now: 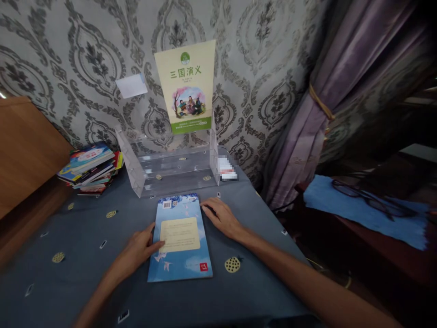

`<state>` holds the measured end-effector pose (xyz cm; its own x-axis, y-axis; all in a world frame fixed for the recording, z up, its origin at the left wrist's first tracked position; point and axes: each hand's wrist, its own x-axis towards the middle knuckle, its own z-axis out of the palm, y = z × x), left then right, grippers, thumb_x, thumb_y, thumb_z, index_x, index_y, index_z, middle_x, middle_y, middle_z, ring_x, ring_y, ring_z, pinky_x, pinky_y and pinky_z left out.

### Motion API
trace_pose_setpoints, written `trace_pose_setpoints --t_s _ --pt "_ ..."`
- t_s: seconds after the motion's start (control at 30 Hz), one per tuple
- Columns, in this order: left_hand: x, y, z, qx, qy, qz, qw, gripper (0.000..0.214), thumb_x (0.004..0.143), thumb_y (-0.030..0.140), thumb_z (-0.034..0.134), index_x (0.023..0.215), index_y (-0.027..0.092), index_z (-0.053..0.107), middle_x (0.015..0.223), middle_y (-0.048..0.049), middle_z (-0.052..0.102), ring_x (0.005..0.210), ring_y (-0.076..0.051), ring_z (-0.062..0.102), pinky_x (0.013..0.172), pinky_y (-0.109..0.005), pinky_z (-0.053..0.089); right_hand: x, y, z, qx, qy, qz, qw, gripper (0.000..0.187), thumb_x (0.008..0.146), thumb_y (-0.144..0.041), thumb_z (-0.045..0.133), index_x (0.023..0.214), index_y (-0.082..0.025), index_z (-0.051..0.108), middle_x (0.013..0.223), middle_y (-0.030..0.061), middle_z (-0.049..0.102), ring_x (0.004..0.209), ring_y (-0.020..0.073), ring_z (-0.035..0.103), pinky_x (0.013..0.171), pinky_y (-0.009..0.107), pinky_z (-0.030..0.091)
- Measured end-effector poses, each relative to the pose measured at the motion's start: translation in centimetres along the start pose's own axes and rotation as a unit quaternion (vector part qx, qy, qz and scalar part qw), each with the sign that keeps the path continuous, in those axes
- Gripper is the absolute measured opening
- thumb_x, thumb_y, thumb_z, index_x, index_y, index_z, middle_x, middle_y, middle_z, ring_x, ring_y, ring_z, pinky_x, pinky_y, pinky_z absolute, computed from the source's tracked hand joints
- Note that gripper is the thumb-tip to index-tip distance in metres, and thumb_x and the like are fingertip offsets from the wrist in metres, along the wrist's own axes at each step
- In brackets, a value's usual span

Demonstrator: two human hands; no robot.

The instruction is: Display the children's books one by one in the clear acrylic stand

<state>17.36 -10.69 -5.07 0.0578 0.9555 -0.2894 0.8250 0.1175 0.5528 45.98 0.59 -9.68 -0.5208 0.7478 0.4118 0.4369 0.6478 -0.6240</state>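
Observation:
A blue book [180, 264] lies flat on the cloth-covered table, its back cover with a cream text panel and barcode facing up. My left hand [136, 248] is at its left edge, thumb on the cover and the other fingers at the side, partly hidden. Beside the upper right edge rests my right hand [221, 216], fingers loosely extended and fingertips close to or touching the book. Behind the book stands a clear acrylic book rack [175, 166]. A cream and green book [189, 73] stands upright at the rack's upper right, its front cover facing me.
Several books lie in an uneven stack [94, 166] at the table's back left, near a wooden panel [30, 150]. A small white item [227, 168], blurred out, lies right of the rack. Glasses [375, 198] rest on a blue cloth [324, 198] beyond the tied purple curtain [297, 136].

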Motion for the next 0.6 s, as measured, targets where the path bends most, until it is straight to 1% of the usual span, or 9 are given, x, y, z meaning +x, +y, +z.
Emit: trace_pose_setpoints --t_s 0.13,0.27,0.43,0.6 --pt "0.6 1.9 1.3 -0.006 -0.004 -0.009 1.000 0.057 0.084 0.052 0.049 0.128 0.017 0.054 0.065 0.0024 0.055 0.063 -0.020 0.057 0.057 -0.029 0.037 0.0 0.5 0.1 -0.006 0.030 0.019 0.999 0.024 0.099 -0.024 0.043 0.107 -0.020 0.066 0.105 0.0090 0.070 0.101 0.0229 0.064 0.092 0.038 0.050" --pt "1.4 2.7 2.1 -0.011 0.001 -0.003 1.000 0.049 0.085 0.050 0.049 0.122 0.018 0.054 0.070 0.0003 0.060 0.066 -0.021 0.060 0.057 -0.029 0.038 0.0 0.7 -0.2 -0.002 0.033 0.027 0.999 0.023 0.095 -0.019 0.045 0.107 -0.019 0.065 0.108 0.0102 0.067 0.100 0.0230 0.064 0.089 0.037 0.051" --pt "2.6 3.1 1.7 0.041 0.011 0.018 0.999 0.035 0.087 0.049 0.051 0.107 0.020 0.056 0.074 -0.0010 0.064 0.069 -0.021 0.062 0.059 -0.029 0.036 -0.1 0.9 -0.3 -0.002 0.041 0.028 0.999 0.023 0.090 -0.015 0.048 0.103 -0.020 0.066 0.107 0.0098 0.066 0.102 0.0231 0.064 0.090 0.037 0.051" --pt "3.7 3.3 1.1 0.066 0.016 0.020 0.997 0.030 0.087 0.049 0.050 0.097 0.021 0.054 0.077 -0.0020 0.065 0.072 -0.022 0.063 0.060 -0.030 0.035 0.0 1.3 0.0 -0.019 0.031 0.033 0.999 0.022 0.091 -0.017 0.049 0.101 -0.018 0.068 0.112 0.0120 0.065 0.107 0.0243 0.063 0.095 0.038 0.050"
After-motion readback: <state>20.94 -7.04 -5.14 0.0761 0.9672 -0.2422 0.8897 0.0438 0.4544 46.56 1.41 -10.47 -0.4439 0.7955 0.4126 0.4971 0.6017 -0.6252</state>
